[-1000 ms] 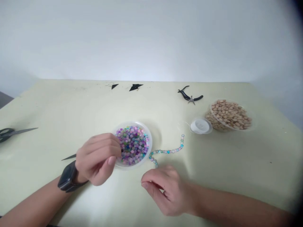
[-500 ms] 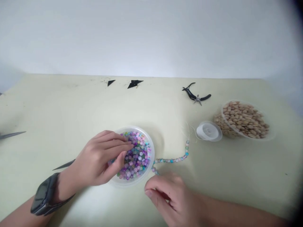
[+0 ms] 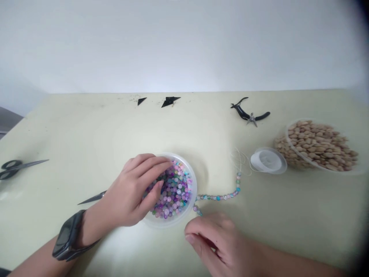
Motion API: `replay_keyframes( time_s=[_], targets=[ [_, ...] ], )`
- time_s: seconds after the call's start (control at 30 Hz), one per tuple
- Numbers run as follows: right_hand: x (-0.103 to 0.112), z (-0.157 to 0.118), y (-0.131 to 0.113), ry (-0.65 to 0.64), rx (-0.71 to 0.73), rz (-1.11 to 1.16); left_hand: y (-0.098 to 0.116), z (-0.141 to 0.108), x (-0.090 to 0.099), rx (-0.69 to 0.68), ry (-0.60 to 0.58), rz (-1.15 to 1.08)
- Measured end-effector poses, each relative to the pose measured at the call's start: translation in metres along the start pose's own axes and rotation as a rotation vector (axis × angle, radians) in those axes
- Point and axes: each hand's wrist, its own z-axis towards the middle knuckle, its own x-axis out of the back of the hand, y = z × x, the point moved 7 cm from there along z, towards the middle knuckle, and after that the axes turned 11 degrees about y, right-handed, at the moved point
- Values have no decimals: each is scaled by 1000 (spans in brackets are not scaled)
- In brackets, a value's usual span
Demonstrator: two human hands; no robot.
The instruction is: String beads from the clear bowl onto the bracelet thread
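Observation:
My left hand (image 3: 134, 188), with a dark watch (image 3: 69, 236) on its wrist, reaches over a clear round tub (image 3: 193, 181) of small pastel beads (image 3: 173, 192). Its fingers stretch across the beads, with the thumb apart from them. Just right of the tub's near side, my right hand (image 3: 219, 240) is closed, thumb against curled forefinger. A strand of beads (image 3: 218, 197) bends round beside the tub and runs to this hand, which grips its near end. What lies at the fingertips is hidden.
White cord spool (image 3: 266, 161) stands beside a tub of brown nuts or seeds (image 3: 323, 146). Black-handled pliers (image 3: 243, 113) lie behind. Black scraps (image 3: 170, 101) sit near the back edge. Scissors (image 3: 17, 166) lie at far left; a pointed metal blade (image 3: 90, 198) pokes out behind my left wrist.
The view has turned left, bringing the scissors' handles into sight. My left hand's thumb and fingers are further apart over the beads. My right hand keeps its grip.

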Motion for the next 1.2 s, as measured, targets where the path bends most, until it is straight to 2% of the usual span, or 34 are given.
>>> replay_keyframes(
  time_s=[0.1, 0.43, 0.5, 0.67, 0.8, 1.03, 1.2],
  targets=[
    [0, 0, 1, 1, 0, -5, 1, -1, -2, 9, -46, 22],
    [0, -2, 2, 8, -2, 6, 7, 0, 2, -49, 20, 28],
    [-1, -5, 4, 5, -13, 12, 9, -1, 5, -66, 69, 5],
    [-2, -7, 8, -16, -45, 20, 16, -6, 18, -156, 277, 15],
    [-3, -4, 9, -30, -56, 51, 16, -6, 22, -130, 313, 98],
    [-1, -3, 8, -34, -101, 77, -5, 3, 21, 102, 194, 73],
    [2, 2, 4, -14, -88, 70, -14, 11, 9, 104, 60, 166]
  ],
)
